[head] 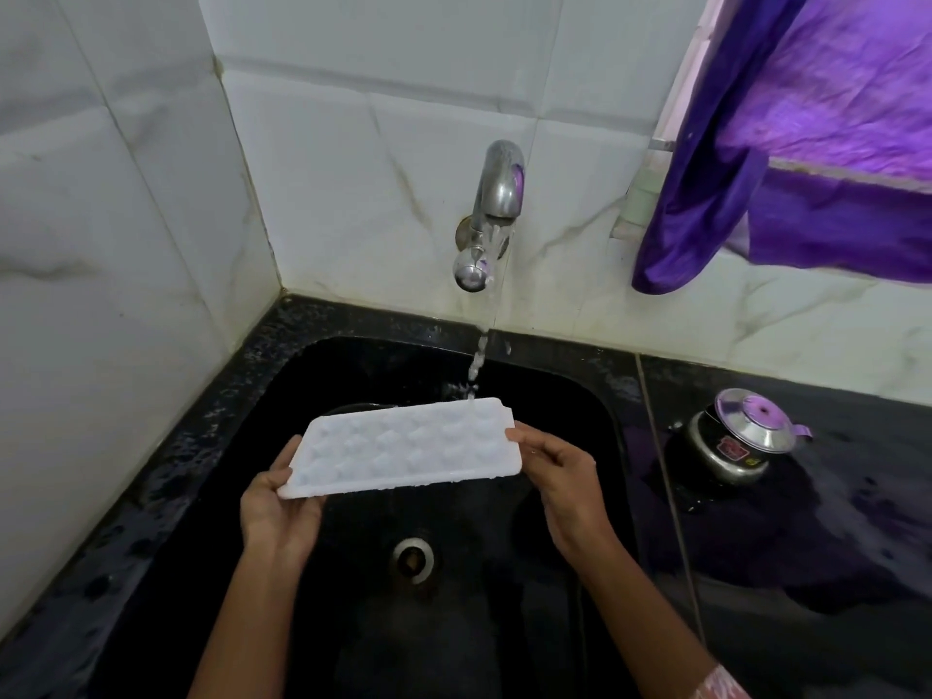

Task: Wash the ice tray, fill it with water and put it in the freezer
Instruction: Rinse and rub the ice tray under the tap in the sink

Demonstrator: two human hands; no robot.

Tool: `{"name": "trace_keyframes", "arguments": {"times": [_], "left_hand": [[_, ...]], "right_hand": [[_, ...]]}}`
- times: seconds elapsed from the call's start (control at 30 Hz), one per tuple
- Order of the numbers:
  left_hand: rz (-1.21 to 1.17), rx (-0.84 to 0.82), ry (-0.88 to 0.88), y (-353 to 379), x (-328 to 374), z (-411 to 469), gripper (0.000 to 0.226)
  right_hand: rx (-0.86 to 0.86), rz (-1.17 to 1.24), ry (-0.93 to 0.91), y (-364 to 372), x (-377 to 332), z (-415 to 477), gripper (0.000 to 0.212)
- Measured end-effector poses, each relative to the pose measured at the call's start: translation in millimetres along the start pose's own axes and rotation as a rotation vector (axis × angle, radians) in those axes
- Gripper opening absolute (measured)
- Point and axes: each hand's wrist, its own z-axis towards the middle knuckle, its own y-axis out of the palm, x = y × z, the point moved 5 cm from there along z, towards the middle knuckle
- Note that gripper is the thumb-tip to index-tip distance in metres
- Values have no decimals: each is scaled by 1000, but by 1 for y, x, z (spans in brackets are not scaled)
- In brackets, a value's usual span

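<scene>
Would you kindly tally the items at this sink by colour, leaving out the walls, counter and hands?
White: 1, the ice tray
Silver metal: 2, the tap and the lidded pot
Purple: 1, the hanging cloth
Black: 1, the sink
Total: 5

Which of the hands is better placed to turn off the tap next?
Probably right: the right hand pinches the ice tray at the end below the tap, while the left hand cradles the other end from underneath.

One sink, with one ice tray, two hands (left hand, right hand) and one tap above it, one drain inside, and right of it one steel pot, perhaps a kettle, and one purple cloth.
</scene>
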Motion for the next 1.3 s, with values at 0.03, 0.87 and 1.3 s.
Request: {"name": "trace_keyframes", "arguments": {"times": [0.03, 0.87, 1.3], "left_hand": [[-5, -36, 7, 3, -1, -1, 45], [433, -442, -3, 91, -74, -23, 56], [537, -481, 17, 122, -69, -13, 50]], "right_hand": [[5, -12, 17, -3, 0, 1, 16], [311, -126, -8, -109, -25, 11, 25], [280, -152, -54, -105, -46, 21, 27]]}}
